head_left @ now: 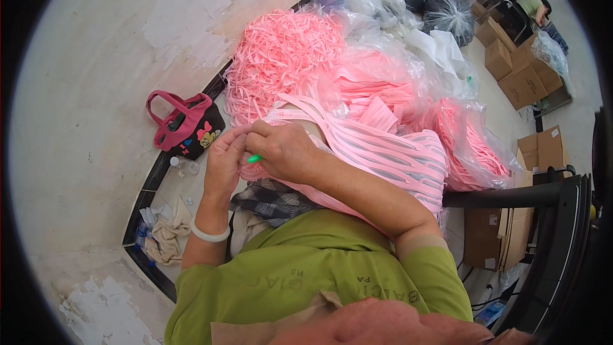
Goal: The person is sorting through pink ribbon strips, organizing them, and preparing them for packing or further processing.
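My left hand (225, 156) and my right hand (284, 148) meet over my lap, both closed with the fingertips together. A small bright green stick-like piece (254, 158) pokes out of my right hand between the two; the rest of it is hidden by my fingers. What my left fingertips pinch is hidden too. Long flat pink strips (383, 166) lie in rows across my lap, under my right forearm and out to the right. Some pink strip ends curl below my hands. Dark checked cloth (274, 201) shows beneath them.
A big heap of tangled pink strips (281, 57) stands ahead, beside clear bags of pink strips (469, 147). At left are a pink-and-black handbag (188, 124) and a plastic bottle (184, 166). Cardboard boxes (523, 76) and a black frame (562, 230) stand right; another person sits far right.
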